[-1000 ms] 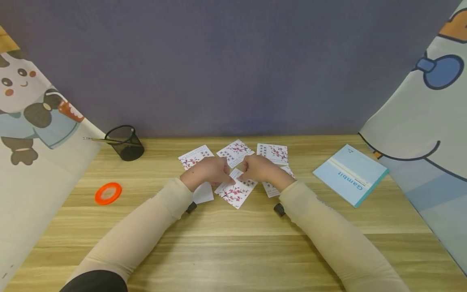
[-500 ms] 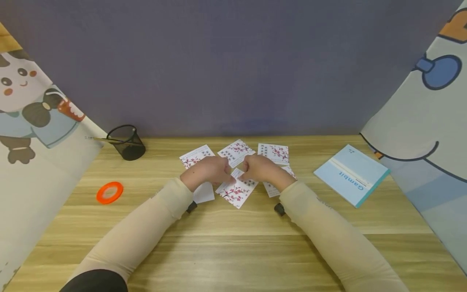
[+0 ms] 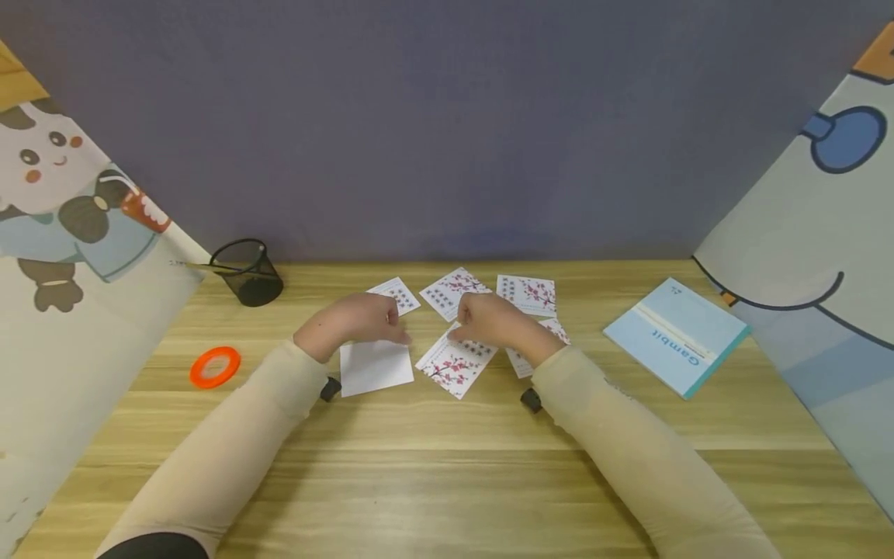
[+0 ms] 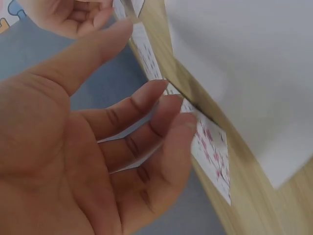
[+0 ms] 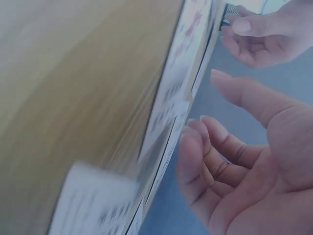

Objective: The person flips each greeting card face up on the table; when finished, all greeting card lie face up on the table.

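The blossom card [image 3: 455,362] lies flat on the bench [image 3: 447,466], long axis slanted, between both hands. Its far corner is touched by the right hand [image 3: 493,320], fingers loosely curled, nothing clamped. The left hand [image 3: 356,318], relaxed and empty, rests beside the blank white card [image 3: 375,367].

Blossom-printed cards [image 3: 455,362] lie flat beside blank card [image 3: 375,366].

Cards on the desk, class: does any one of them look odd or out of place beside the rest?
Yes. One card, just below the left hand, lies blank white side up, while the other cards show their blossom print. They are scattered at different angles.
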Available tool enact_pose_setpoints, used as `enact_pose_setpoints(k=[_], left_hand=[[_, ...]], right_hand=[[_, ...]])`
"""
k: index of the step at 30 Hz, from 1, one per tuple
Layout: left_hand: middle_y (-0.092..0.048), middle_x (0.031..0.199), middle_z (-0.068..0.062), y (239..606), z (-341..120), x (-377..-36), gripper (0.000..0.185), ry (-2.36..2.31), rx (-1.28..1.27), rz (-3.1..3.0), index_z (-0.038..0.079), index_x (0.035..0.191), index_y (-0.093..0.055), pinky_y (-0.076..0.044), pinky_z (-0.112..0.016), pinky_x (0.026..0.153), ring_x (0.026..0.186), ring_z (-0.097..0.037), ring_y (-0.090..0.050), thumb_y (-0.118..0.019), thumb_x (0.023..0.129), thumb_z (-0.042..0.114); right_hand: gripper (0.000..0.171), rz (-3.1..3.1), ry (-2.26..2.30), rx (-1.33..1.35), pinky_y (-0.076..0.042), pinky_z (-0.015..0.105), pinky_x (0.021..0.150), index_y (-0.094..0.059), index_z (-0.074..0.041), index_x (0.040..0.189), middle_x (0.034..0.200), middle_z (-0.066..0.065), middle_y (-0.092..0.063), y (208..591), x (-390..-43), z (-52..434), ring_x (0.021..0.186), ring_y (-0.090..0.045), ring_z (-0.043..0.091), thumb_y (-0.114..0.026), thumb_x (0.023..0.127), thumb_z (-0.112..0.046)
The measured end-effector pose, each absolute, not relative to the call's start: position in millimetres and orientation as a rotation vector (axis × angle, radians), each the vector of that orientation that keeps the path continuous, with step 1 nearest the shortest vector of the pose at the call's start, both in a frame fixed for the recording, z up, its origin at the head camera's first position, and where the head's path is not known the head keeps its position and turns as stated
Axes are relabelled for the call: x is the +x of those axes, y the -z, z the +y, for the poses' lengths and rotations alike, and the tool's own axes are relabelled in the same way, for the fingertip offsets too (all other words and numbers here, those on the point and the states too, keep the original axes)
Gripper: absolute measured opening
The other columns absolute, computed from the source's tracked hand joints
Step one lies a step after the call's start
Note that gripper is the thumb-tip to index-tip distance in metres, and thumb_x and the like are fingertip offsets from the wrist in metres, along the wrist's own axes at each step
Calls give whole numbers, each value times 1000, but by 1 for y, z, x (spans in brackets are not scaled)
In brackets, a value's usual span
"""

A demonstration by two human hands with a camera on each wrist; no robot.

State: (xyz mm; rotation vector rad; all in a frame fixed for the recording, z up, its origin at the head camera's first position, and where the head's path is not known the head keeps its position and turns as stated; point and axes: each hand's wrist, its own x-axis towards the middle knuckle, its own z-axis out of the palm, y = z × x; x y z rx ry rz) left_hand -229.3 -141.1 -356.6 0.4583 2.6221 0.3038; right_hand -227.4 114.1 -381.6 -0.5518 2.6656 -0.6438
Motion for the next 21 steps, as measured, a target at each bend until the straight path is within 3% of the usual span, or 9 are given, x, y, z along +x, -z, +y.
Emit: enact_pose_setpoints(k=[4,9,13,17,21], left_hand=[[-63,97,-1,353,-146,-229,43,-208,429,2610,10,106,-65,-46,-31,73,84,-17,-54,-78,92,49],[-66,94,-2,348,-148,-228,52,-59,413,2582,6,108,-69,-53,-34,78,84,-18,-56,-86,85,50],[-68,96,-4,347,-150,-225,68,9,370,2572,2,115,-70,-58,-39,85,86,-19,-59,-91,78,56],[-71,105,-7,345,-151,-221,90,38,324,2558,-2,129,-65,-59,-43,95,94,-21,-64,-94,71,60],[-72,112,-9,346,-152,-217,93,40,327,2551,-3,129,-66,-59,-46,100,97,-22,-66,-98,67,58]], right_hand=[[42,2615,728,-582,-54,31,73,-62,-5,124,102,6,-70,379,-226,102,78,-62,16,-79,98,-33],[51,2531,823,-562,-56,30,70,-58,-5,135,103,7,-71,378,-226,84,79,-71,21,-80,97,-30],[62,2517,832,-603,-58,31,81,-55,-3,143,110,6,-70,379,-226,67,88,-69,18,-83,94,-28],[74,2493,844,-641,-59,38,96,-51,-1,150,122,11,-70,383,-226,52,106,-68,23,-86,90,-25],[77,2485,813,-692,-57,46,109,-50,0,151,141,19,-65,388,-224,38,127,-65,33,-88,88,-25]])
